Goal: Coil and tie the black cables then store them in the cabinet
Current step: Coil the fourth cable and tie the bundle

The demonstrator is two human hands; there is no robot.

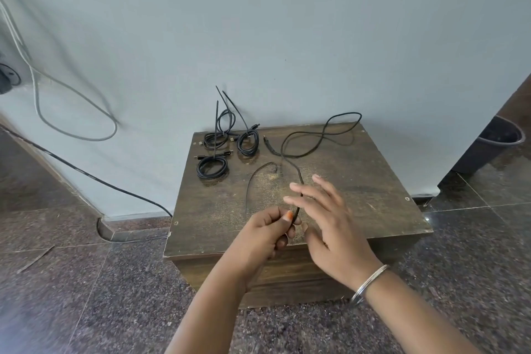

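A low wooden cabinet (359, 190) with a worn, scratched brown top stands against a pale blue-grey wall (287, 23), on a speckled dark stone floor (86, 282). No writing or labels can be read.

On the cabinet's top, toward its back left corner, lie three coiled black cables (227, 149), each a small round bundle bound with a thin black tie whose long tail sticks upward. Toward the back right of the top, a loose black cable (319, 138) sprawls in open curves, one loop reaching past the back edge to the wall. It runs forward to the near edge of the cabinet, where the person's hands are.

The left hand (270, 230) pinches this cable between thumb and curled fingers. The right hand (327, 215), just beside it, is spread with fingers straight, the cable passing under them. A thin metal bangle (369, 283) circles the right wrist.

Right of the cabinet, a dark round bin (500, 132) stands on the floor; its contents are not visible.
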